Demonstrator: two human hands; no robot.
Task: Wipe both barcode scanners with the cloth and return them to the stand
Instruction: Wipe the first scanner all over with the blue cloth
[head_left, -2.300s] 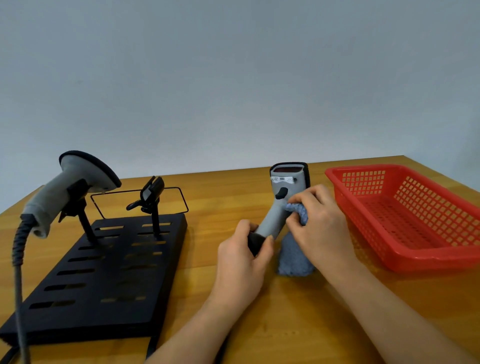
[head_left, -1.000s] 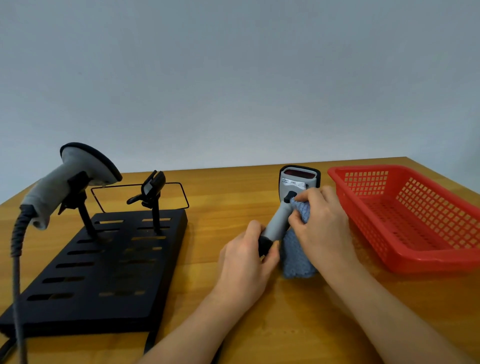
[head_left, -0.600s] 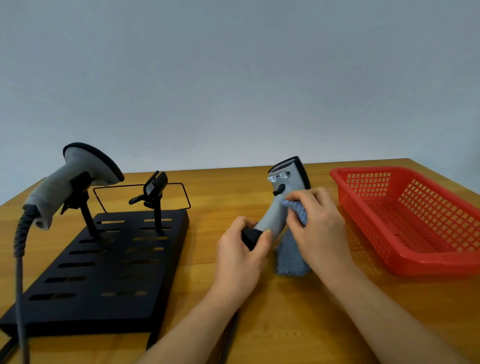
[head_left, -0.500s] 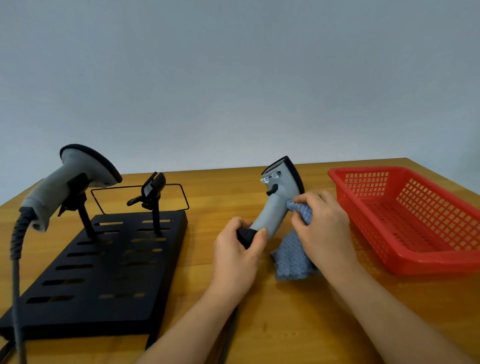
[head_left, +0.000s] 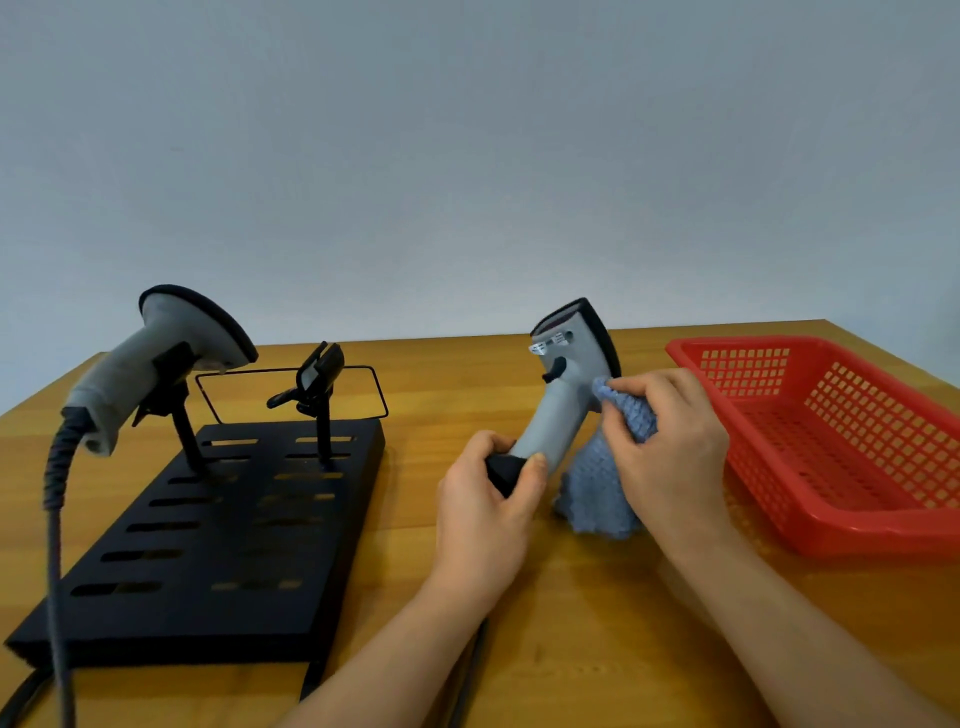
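A grey barcode scanner (head_left: 563, 395) stands tilted above the table's middle, its head turned to the left. My left hand (head_left: 488, 506) grips the black base of its handle. My right hand (head_left: 667, 447) pinches a blue knitted cloth (head_left: 602, 488) against the scanner's right side, just under the head; the cloth's lower part hangs down to the table. A second grey scanner (head_left: 150, 364) sits in the left cradle of the black slotted stand (head_left: 208, 535). The stand's right cradle (head_left: 314, 382) holds nothing.
A red plastic basket (head_left: 831, 441) stands at the right, close to my right hand. A grey coiled cable (head_left: 54, 519) drops from the docked scanner past the stand's left edge. A thin black wire frame (head_left: 291, 392) lies behind the stand. A dark cable (head_left: 467, 670) runs under my left forearm.
The held scanner has turned so its head faces left instead of toward me. My right hand has shifted the cloth to the scanner's right side. The docked scanner has not moved.
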